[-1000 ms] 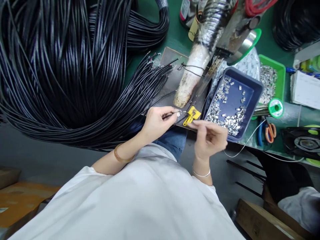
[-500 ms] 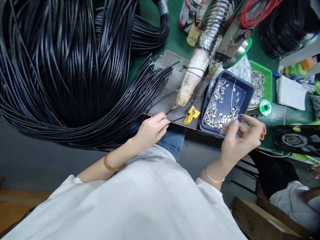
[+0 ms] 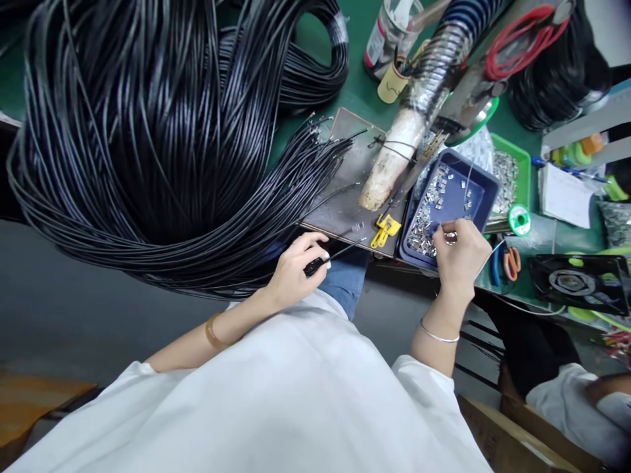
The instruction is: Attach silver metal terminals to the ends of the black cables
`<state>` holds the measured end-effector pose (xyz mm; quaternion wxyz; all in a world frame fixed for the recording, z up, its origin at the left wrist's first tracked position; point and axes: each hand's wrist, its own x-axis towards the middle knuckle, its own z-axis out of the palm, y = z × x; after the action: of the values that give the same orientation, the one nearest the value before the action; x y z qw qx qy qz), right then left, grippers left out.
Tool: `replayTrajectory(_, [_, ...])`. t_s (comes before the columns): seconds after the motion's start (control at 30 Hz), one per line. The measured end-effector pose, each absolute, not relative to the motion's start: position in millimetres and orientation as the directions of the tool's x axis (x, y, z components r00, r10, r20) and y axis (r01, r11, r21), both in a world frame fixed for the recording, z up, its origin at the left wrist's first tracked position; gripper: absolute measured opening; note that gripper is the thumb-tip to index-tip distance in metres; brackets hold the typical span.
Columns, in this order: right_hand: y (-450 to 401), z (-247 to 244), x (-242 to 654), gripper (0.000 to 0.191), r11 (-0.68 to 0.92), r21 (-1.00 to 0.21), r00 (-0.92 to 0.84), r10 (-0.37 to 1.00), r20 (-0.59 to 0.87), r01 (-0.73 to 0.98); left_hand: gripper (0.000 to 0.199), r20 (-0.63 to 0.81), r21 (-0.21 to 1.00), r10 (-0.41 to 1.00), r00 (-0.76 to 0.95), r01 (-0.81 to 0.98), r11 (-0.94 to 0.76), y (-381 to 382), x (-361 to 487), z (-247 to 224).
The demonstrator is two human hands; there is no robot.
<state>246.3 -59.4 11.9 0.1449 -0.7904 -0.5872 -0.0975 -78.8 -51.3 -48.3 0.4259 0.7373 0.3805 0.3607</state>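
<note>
My left hand (image 3: 298, 269) is at the bench's front edge, fingers curled around a black cable (image 3: 345, 248). The cable's stripped end points right, towards a yellow piece (image 3: 385, 230) on the dark work board (image 3: 340, 207). A small metal connector (image 3: 357, 227) lies near that end. My right hand (image 3: 461, 253) reaches into the blue tray (image 3: 409, 253), thumb and fingertips pinched among small metal connector shells (image 3: 424, 226). What they pinch is too small to make out. A thin pale wire runs out beside this hand.
A big heap of black cables (image 3: 158, 144) covers the left side. A fume hose (image 3: 389, 161) hangs over the board. To the right are a green tray (image 3: 525, 174), a solder spool (image 3: 519, 220), pliers (image 3: 511, 263) and a black fan (image 3: 574, 282). Another person's sleeve (image 3: 557, 394) shows lower right.
My right hand has come down into the blue tray, its fingers closing from a looser pose. My left hand has shifted slightly down, still with the cable. The view has shifted a little.
</note>
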Motion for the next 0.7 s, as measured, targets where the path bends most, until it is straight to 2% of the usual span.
replayTrajectory(0.07, [-57, 10, 246, 0.010, -0.306, -0.086, 0.317, 0.884, 0.344, 0.948, 0.007, 0.075, 0.914, 0.754, 0.652, 0.257, -0.314, -53, -78, -51])
replayTrajectory(0.13, [-54, 7, 247, 0.009, -0.316, -0.081, 0.323, 0.875, 0.359, 0.945, 0.009, -0.004, 0.922, 0.657, 0.754, 0.257, -0.290, -54, -77, -51])
replayTrajectory(0.2, [-49, 5, 249, 0.009, -0.305, -0.091, 0.316, 0.871, 0.377, 0.948, 0.010, -0.041, 0.955, 0.673, 0.738, 0.227, -0.191, -54, -71, -45])
replayTrajectory(0.27, [-44, 3, 252, 0.008, -0.288, -0.105, 0.305, 0.871, 0.385, 0.952, 0.011, -0.104, 0.993, 0.686, 0.720, 0.117, 0.028, -54, -60, -34])
replayTrajectory(0.3, [-42, 3, 253, 0.008, -0.279, -0.109, 0.299, 0.875, 0.381, 0.954, 0.010, -0.138, 0.986, 0.639, 0.756, 0.045, 0.160, -53, -52, -27])
replayTrajectory(0.37, [-40, 4, 254, 0.008, -0.259, -0.105, 0.280, 0.890, 0.361, 0.960, 0.020, -0.136, 0.942, 0.555, 0.821, -0.067, 0.330, -50, -35, -12])
replayTrajectory(0.47, [-44, 10, 252, 0.010, -0.243, -0.112, 0.267, 0.890, 0.369, 0.964, 0.017, -0.123, 0.884, 0.606, 0.786, -0.191, 0.427, -45, -13, 1])
replayTrajectory(0.53, [-51, 16, 246, 0.012, -0.249, -0.191, 0.310, 0.837, 0.451, 0.950, 0.013, -0.141, 0.870, 0.710, 0.690, -0.256, 0.422, -40, -6, 0])
replayTrajectory(0.6, [-62, 23, 236, 0.013, -0.227, -0.348, 0.393, 0.741, 0.544, 0.909, 0.013, -0.151, 0.871, 0.805, 0.573, -0.309, 0.383, -33, -5, -4])
replayTrajectory(0.7, [-78, 30, 210, 0.019, -0.106, -0.608, 0.507, 0.672, 0.539, 0.787, 0.015, -0.145, 0.884, 0.866, 0.479, -0.330, 0.330, -25, -11, -10])
